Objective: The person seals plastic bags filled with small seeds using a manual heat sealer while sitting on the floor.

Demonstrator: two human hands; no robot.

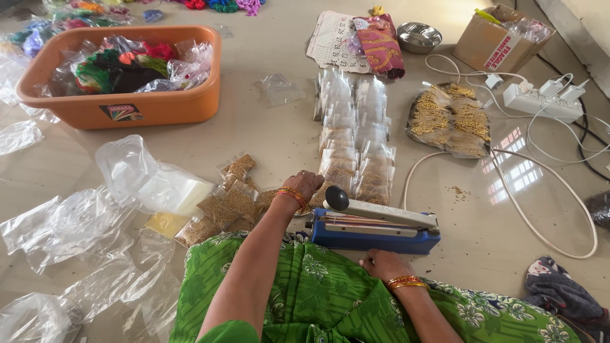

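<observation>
A blue heat sealer (375,230) with a white lever arm and black knob lies on the floor in front of my lap. My left hand (304,184) reaches past its left end and rests on small clear packets of golden beads (232,202), fingers curled on one. My right hand (382,263) lies on my green dress just below the sealer's base, fingers closed, holding nothing I can see. Two rows of sealed bead packets (354,143) stretch away beyond the sealer.
An orange tub (121,105) of bagged colourful items sits far left. Loose clear plastic bags (82,222) lie at left. A tray of golden ornaments (452,119), a power strip (543,101) with white cables, a cardboard box (492,39) and a steel bowl (418,36) are at right.
</observation>
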